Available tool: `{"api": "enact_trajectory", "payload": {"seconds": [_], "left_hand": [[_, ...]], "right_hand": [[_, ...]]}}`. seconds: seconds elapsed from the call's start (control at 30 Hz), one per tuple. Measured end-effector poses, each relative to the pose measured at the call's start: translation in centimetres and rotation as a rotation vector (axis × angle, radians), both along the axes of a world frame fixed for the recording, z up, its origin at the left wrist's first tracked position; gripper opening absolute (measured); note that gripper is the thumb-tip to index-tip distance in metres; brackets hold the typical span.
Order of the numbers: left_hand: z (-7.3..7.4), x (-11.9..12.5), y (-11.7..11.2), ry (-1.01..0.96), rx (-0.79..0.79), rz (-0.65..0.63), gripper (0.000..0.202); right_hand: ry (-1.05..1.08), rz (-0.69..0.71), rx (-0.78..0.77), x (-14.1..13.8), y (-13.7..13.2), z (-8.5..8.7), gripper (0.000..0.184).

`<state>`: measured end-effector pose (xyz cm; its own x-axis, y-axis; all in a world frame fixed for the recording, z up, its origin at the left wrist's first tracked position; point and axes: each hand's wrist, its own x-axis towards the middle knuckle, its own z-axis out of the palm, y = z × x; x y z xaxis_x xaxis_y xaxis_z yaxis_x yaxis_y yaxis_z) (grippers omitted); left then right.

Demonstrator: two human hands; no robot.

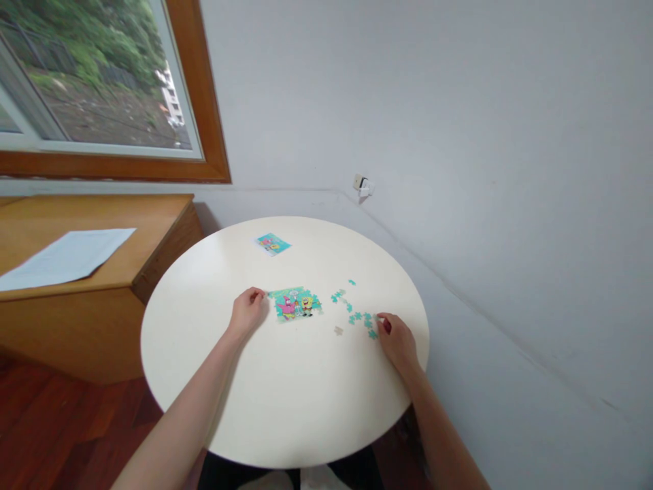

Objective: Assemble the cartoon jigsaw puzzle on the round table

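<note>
One white sheet lies on the wooden cabinet at left; right of it, on the round white counter, the left hand is curled, fingertips at the far left corner of the partly assembled puzzle, whether pinching anything cannot be told. Farther off lies a picture card, with the puzzle nearer, around mid-counter. Right of the puzzle are at least one pale grey piece, scattered teal pieces, and the right hand, fingers bent beside the rightmost pieces, its grip likewise undeterminable.
</note>
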<state>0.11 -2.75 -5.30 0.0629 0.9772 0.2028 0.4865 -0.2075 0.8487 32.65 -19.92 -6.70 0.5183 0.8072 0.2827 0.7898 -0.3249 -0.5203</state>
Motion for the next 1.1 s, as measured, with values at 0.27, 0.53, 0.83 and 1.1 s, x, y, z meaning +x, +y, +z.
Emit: {"api": "enact_trajectory", "payload": {"seconds": [0.27,0.53,0.83,1.1], "left_hand": [[-0.01,0.04,-0.09,-0.007,-0.006,-0.012,0.023],[0.19,0.03,-0.16,-0.011,-0.019,-0.017,0.022],[0.28,0.10,-0.21,-0.016,-0.018,-0.008,0.022],[0.45,0.02,-0.26,-0.003,-0.030,-0.015,0.022]], "right_hand": [[-0.018,0.016,-0.020,-0.16,-0.06,0.21,0.030],[-0.012,0.019,-0.011,-0.16,-0.08,0.20,0.029],[-0.029,0.023,-0.032,-0.30,-0.08,0.42,0.028],[-0.018,0.023,-0.035,-0.33,-0.06,0.30,0.028]]}}
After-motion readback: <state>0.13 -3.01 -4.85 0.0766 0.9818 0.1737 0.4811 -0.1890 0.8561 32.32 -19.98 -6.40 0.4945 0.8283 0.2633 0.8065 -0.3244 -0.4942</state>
